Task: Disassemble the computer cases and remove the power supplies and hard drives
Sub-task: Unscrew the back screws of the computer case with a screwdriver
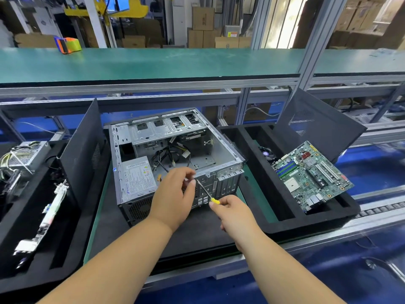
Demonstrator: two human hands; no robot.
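— What is on the bench?
— An open computer case (175, 159), power supply (137, 177) inside; the right hand (235, 212) grips a yellow-handled screwdriver (207, 191) at its rear panel.
— And the left hand (175, 194)?
— Fingertips pinch near the tip. A motherboard (311, 175) lies in the right tray (285, 220).

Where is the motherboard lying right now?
In the head view, the motherboard lies tilted in the black foam tray right of the open computer case.

Grey case (175, 150); yellow screwdriver handle (214, 201); green motherboard (311, 176); black trays (285, 216); green shelf (153, 62).
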